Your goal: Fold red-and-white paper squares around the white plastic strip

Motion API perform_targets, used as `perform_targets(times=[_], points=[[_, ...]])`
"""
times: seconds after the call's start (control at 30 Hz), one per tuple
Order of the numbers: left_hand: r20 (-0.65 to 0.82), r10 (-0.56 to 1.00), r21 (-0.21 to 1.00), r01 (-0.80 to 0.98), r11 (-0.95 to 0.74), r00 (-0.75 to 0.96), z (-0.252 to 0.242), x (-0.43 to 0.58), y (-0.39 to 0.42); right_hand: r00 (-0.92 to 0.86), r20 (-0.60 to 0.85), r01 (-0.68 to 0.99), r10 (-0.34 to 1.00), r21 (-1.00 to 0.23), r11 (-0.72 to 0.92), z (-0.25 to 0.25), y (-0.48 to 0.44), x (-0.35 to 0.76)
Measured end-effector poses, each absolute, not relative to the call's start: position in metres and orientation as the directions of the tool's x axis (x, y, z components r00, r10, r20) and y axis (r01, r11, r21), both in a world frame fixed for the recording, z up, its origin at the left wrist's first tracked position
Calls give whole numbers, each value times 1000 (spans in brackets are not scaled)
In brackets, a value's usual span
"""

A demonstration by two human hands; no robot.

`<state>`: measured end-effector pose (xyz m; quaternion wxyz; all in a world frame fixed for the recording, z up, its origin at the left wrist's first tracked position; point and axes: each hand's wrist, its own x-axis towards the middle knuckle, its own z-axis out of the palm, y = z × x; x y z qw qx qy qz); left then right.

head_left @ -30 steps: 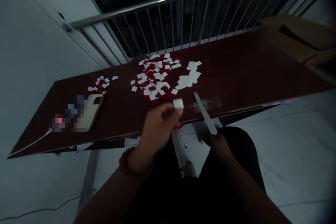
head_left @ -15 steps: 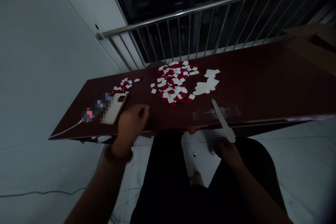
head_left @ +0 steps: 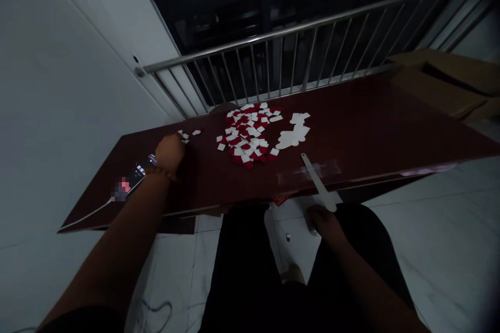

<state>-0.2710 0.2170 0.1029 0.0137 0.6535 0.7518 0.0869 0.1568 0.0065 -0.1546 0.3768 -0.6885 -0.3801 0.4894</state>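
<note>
My left hand (head_left: 171, 150) is over the small pile of red-and-white pieces (head_left: 183, 136) at the table's left. Its back faces me and hides the fingers. Under the wrist and forearm lies a phone (head_left: 135, 174) with a lit screen, partly covered. My right hand (head_left: 325, 221) stays low by my thigh, just below the table's front edge, fingers curled; what they hold, if anything, I cannot make out. Right above it, a pale flat strip with a hole at its far end (head_left: 317, 179) lies across the table edge, its rounded near end sticking out towards that hand.
A larger heap of red-and-white pieces (head_left: 248, 135) covers the table's middle, with overlapping white cut-outs (head_left: 294, 132) to its right. A cardboard box (head_left: 441, 80) is at the far right. Behind the table (head_left: 371, 135) runs a metal railing (head_left: 253, 40). A white cable (head_left: 88, 216) trails left from the phone.
My left hand has moved left and away from me, from the table's front to the small pile. Its arm now hides the pale phone case. My right hand has barely moved; the view has shifted slightly.
</note>
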Motion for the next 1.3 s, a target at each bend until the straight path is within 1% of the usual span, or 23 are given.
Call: perform_targets(times=[0.1, 0.17, 0.27, 0.33, 0.37, 0.4, 0.43, 0.47, 0.5, 0.53, 0.6, 0.63, 0.67, 0.7, 0.73, 0.77, 0.87, 0.97, 1.1, 1.23, 1.3], points=[[131, 975, 162, 974, 156, -178, 112, -274, 215, 221, -382, 133, 897, -900, -416, -152, 8, 154], [149, 970, 224, 962, 155, -191, 122, -271, 210, 210, -378, 120, 902, -905, -408, -151, 11, 151], [169, 962, 407, 904, 129, -213, 135, -248, 186, 187, -386, 93, 903, -909, -407, -149, 17, 144], [149, 971, 539, 839, 76, -184, 136, -215, 155, 154, -394, 69, 906, -910, -408, -145, 18, 139], [118, 983, 611, 791, 42, -144, 133, -194, 135, 130, -398, 55, 908, -911, -408, -141, 17, 137], [65, 993, 755, 655, 14, -95, 127, -172, 113, 99, -402, 42, 910, -912, -408, -136, 14, 135], [1, 1000, 840, 542, 10, -20, 118, -149, 89, 68, -406, 27, 912, -913, -408, -129, 10, 133], [-44, 997, 885, 465, 8, 68, 107, -127, 65, 30, -411, 10, 911, -911, -412, -121, 4, 132], [-52, 986, 911, 412, -18, 159, 94, -105, 43, -5, -415, -9, 910, -910, -415, -111, -3, 130], [-6, 973, 924, 372, -83, 230, 79, -86, 24, -43, -417, -31, 908, -908, -418, -99, -11, 129], [194, 939, 903, 323, -284, 284, 48, -52, -5, -114, -414, -114, 903, -898, -426, -72, -28, 126], [283, 916, 869, 328, -371, 286, 34, -38, -13, -134, -399, -278, 907, -863, -421, -59, -36, 125], [366, 886, 828, 336, -449, 284, 20, -26, -19, -120, -383, -418, 916, -817, -396, -46, -43, 126], [425, 860, 789, 349, -505, 284, 9, -17, -22, -89, -375, -508, 923, -780, -366, -34, -48, 127], [462, 840, 759, 364, -541, 285, 0, -10, -23, -48, -377, -558, 925, -758, -338, -25, -51, 129], [482, 826, 738, 372, -563, 292, -6, -5, -23, 2, -385, -574, 923, -756, -314, -18, -53, 131], [475, 819, 720, 393, -572, 322, -10, 0, -20, 135, -408, -543, 903, -793, -276, -10, -51, 140], [475, 816, 705, 413, -576, 328, -5, 0, -18, 200, -415, -535, 888, -805, -256, -9, -44, 149], [465, 822, 699, 433, -569, 329, -3, 0, -18, 185, -425, -518, 886, -808, -279, -3, -38, 161], [437, 830, 721, 417, -554, 347, -6, -1, -19, 117, -455, -454, 883, -815, -360, 0, -39, 168], [393, 857, 748, 426, -509, 333, -4, -1, -20, 126, -386, -360, 914, -876, -320, -2, -43, 169]])
